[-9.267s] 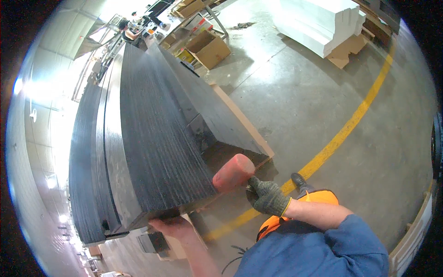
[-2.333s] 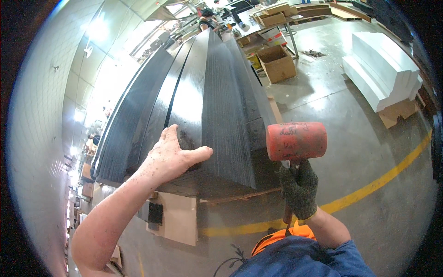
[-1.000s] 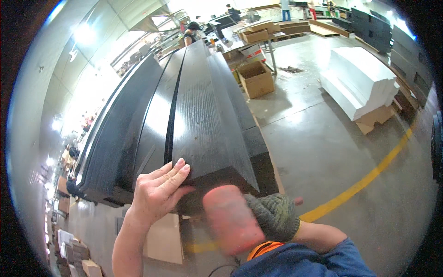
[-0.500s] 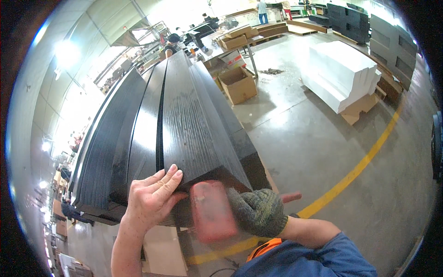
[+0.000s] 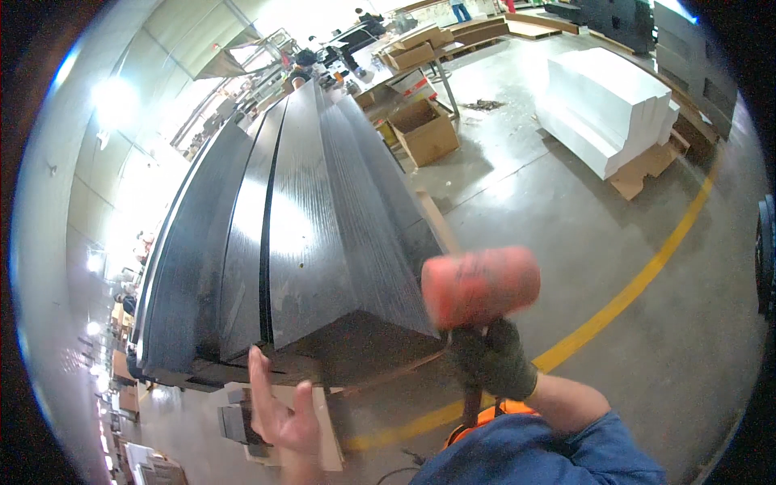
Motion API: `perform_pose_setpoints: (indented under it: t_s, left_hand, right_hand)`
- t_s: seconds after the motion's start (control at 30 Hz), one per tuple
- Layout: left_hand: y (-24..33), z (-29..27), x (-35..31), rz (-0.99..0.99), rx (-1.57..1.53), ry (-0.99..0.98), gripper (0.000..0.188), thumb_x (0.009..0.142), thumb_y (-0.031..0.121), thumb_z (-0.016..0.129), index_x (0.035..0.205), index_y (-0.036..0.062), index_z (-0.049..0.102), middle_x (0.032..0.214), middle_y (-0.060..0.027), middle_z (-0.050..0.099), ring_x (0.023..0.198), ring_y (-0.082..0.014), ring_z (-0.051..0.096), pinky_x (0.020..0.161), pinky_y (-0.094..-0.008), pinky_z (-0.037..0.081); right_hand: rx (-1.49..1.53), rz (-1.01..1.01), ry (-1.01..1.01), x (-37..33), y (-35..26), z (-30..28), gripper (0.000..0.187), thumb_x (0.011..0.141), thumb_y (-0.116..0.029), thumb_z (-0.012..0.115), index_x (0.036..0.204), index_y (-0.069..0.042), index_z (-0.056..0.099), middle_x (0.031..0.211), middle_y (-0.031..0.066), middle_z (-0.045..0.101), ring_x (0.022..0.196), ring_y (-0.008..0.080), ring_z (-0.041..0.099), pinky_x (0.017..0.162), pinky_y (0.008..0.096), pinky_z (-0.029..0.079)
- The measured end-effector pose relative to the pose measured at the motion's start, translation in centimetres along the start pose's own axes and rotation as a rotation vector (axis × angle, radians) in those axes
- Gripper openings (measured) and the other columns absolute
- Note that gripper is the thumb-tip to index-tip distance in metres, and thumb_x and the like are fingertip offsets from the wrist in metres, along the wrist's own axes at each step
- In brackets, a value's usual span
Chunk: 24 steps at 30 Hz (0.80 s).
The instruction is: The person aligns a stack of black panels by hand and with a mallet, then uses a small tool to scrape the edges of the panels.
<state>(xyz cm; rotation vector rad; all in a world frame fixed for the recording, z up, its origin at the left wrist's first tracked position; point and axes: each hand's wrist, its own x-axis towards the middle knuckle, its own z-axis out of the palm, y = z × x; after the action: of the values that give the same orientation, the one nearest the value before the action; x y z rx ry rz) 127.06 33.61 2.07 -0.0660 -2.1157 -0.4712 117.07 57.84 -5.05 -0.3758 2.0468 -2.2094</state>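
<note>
Long black wood-grain boards (image 5: 303, 267) lie side by side in front of me, their near ends toward me. My right hand (image 5: 495, 360), in a dark knit glove, grips a mallet with a thick red head (image 5: 482, 284). The mallet is raised beside the boards' near right corner, and motion blurs its head. Its handle runs down below the glove. My left hand (image 5: 284, 420) is bare and holds nothing. Its fingers are apart, just off the near end of the boards, by the dark gap between two of them.
To the right, a stack of white shaped pieces (image 5: 602, 109) rests on cardboard on the floor. An open cardboard box (image 5: 424, 133) stands beyond the boards. A yellow line (image 5: 638, 283) curves across the floor. Another person (image 5: 301, 69) is at the boards' far end.
The mallet has gone from in front of the boards' near end up and to the right, its head turned. My left hand has come off the board top, down toward me.
</note>
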Motion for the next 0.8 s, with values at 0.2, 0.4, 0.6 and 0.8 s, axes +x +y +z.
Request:
perform_pose_setpoints:
  t_s: [0.2, 0.4, 0.6, 0.8]
  left_hand:
    - [4.1, 6.0, -4.1, -0.657, -0.479, 0.279, 0.055, 0.094, 0.021, 0.059, 0.136, -0.0074, 0.038, 0.135, -0.0196, 0.048, 0.124, -0.0262, 0.046, 0.105, -0.0382, 0.036]
    - [4.5, 7.7, -2.7, -0.647, -0.454, 0.392, 0.051, 0.094, 0.014, 0.057, 0.135, -0.0082, 0.039, 0.133, -0.0193, 0.049, 0.121, -0.0254, 0.048, 0.103, -0.0355, 0.038]
    - [2.5, 8.9, -3.3, -0.725, -0.555, 0.391, 0.050, 0.088, 0.013, 0.065, 0.131, -0.0057, 0.044, 0.126, -0.0146, 0.054, 0.113, -0.0232, 0.052, 0.098, -0.0350, 0.040]
    - [2.6, 9.6, -2.8, -0.699, -0.560, 0.462, 0.038, 0.086, 0.012, 0.067, 0.118, -0.0043, 0.055, 0.112, -0.0105, 0.062, 0.098, -0.0200, 0.058, 0.088, -0.0334, 0.046]
  right_hand:
    - [0.089, 0.007, -0.100, 3.6, 1.1, -1.0, 0.016, 0.089, -0.015, 0.061, 0.099, -0.004, 0.060, 0.081, 0.0028, 0.062, 0.073, 0.0116, 0.056, 0.067, 0.0312, 0.049]
    - [-0.133, -0.218, -0.236, 4.1, 3.1, -0.4, 0.029, 0.084, -0.026, 0.067, 0.108, -0.011, 0.063, 0.089, 0.0141, 0.067, 0.083, 0.0325, 0.065, 0.072, 0.0395, 0.051]
    - [-0.184, -0.366, -0.115, 4.8, 3.1, -0.9, 0.019, 0.083, -0.029, 0.064, 0.084, -0.011, 0.066, 0.074, 0.0153, 0.064, 0.074, 0.0368, 0.063, 0.064, 0.0450, 0.050]
    - [-0.130, -0.449, -0.183, 4.5, 3.2, -0.7, 0.014, 0.084, -0.023, 0.061, 0.082, -0.009, 0.064, 0.072, 0.0165, 0.062, 0.067, 0.0388, 0.061, 0.058, 0.0464, 0.048]
